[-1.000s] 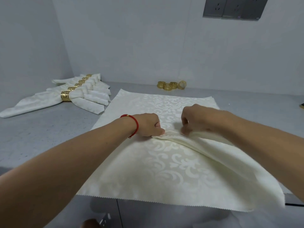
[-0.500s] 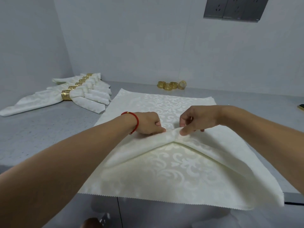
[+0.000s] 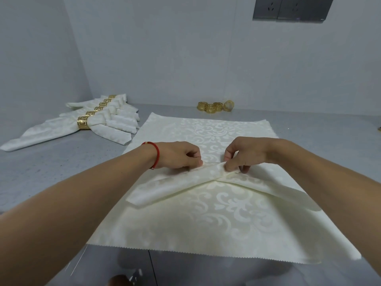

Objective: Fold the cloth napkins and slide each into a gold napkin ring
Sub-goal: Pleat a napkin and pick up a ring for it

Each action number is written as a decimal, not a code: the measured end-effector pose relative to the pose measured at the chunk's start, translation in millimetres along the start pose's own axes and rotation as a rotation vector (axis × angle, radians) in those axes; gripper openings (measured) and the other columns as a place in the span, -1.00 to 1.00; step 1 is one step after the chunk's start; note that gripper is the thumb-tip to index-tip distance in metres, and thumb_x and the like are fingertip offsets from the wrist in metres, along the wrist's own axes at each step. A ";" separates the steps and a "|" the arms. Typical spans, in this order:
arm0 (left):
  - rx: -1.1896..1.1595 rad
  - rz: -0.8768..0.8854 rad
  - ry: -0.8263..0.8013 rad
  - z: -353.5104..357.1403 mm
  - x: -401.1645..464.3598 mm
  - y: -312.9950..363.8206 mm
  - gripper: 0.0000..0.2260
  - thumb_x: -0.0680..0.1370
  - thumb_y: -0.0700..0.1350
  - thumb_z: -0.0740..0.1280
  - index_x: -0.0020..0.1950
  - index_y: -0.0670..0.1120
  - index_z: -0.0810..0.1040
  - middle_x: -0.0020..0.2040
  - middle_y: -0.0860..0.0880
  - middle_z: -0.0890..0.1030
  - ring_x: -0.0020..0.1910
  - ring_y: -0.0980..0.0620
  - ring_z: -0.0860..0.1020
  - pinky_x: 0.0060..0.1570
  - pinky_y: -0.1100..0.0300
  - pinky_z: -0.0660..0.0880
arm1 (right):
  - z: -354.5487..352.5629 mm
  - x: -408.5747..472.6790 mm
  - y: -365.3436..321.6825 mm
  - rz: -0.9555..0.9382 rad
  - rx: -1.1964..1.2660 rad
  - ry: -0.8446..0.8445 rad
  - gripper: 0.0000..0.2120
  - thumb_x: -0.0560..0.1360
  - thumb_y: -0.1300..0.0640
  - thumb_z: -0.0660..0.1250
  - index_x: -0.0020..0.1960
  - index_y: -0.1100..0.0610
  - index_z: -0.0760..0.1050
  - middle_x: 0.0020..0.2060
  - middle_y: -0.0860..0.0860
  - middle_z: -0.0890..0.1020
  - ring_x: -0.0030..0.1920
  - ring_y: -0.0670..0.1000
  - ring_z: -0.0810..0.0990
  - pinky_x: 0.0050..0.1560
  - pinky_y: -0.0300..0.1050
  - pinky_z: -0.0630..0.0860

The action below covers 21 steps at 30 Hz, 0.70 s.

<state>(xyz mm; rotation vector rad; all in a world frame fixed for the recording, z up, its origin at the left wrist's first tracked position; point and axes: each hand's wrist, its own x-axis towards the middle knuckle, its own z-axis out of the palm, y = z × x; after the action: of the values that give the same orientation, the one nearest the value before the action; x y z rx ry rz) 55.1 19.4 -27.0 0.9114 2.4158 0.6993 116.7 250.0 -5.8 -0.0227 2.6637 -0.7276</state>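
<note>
A cream damask napkin [image 3: 216, 219] lies spread on the grey counter, its near edge hanging over the counter's front. Two pleats run across its middle and meet in a shallow peak. My left hand [image 3: 179, 154], with a red cord at the wrist, pinches the pleat on the left of that peak. My right hand [image 3: 245, 153] pinches the gathered fold on the right, fingertips tucked under the cloth. Several loose gold napkin rings [image 3: 214, 106] stand in a cluster at the back wall, beyond the napkin.
Several folded napkins in gold rings [image 3: 97, 118] lie fanned out at the back left of the counter [image 3: 51, 162]. White walls close the back and left. A grey socket panel [image 3: 292, 8] hangs on the wall at the upper right.
The pleat has grown from the right side to span both sides. Both hands shifted slightly away from me, gathering more cloth into the fold at the middle.
</note>
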 end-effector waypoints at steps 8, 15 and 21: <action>0.330 0.145 0.181 23.2 11.1 30.6 -0.73 0.49 0.15 0.43 0.09 0.07 0.51 0.04 0.07 0.53 -0.01 0.03 0.50 0.02 0.14 0.47 | -0.6 0.8 -5.3 -0.034 -0.153 0.014 -0.85 0.49 0.08 0.47 0.00 0.02 0.52 -0.07 0.00 0.64 -0.23 -0.03 0.60 -0.20 -0.19 0.55; 0.138 0.187 0.259 28.8 16.5 22.1 -0.86 0.46 -0.01 0.50 -0.03 0.08 0.60 -0.09 0.15 0.55 -0.12 0.25 0.50 -0.14 0.40 0.35 | 19.9 -32.9 5.7 -0.326 -0.598 0.295 -0.60 0.52 -0.23 0.38 0.25 -0.10 0.41 0.07 -0.20 0.49 0.03 -0.09 0.46 0.05 -0.07 0.49; 0.218 0.190 0.285 30.5 17.0 24.0 -0.83 0.48 0.00 0.46 -0.08 0.09 0.47 -0.10 0.15 0.54 -0.10 0.20 0.50 -0.07 0.20 0.44 | 26.4 -27.2 11.8 -0.463 -0.678 0.364 -0.73 0.49 -0.10 0.33 0.17 -0.12 0.46 -0.04 -0.14 0.58 -0.02 0.00 0.54 -0.07 0.02 0.54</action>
<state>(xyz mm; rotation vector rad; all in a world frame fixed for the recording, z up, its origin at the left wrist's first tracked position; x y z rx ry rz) 72.4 55.9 -39.8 1.2136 2.7219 0.6810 152.5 250.4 -23.0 -0.7682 3.1615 0.1092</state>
